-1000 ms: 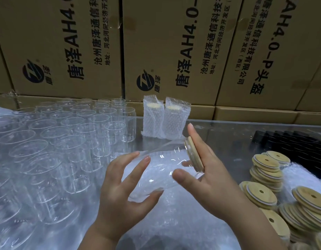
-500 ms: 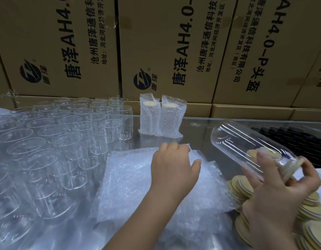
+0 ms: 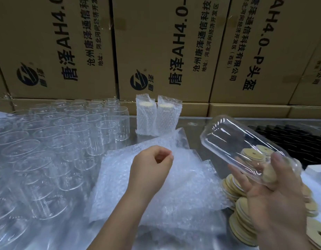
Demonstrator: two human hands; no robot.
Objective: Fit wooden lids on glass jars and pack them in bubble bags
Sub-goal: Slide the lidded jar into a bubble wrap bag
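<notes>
Cartons backing crowded tabletop. Right hand fingers gripping tilted glass jar at lidded end only: slick glass possibly slipping. Left hand fingers pinching bubble bag, possibly dragging several.

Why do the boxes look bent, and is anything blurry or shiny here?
Head view: the wide-angle lens fans the cardboard boxes outward; white glare streaks the held glass jar; the wooden lids at lower right look blurred; the bagged jars at the back look sharp.

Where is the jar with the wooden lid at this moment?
In the head view, the jar is at right, tilted in the right hand, above the stacked wooden lids and beside the bubble bags.
</notes>
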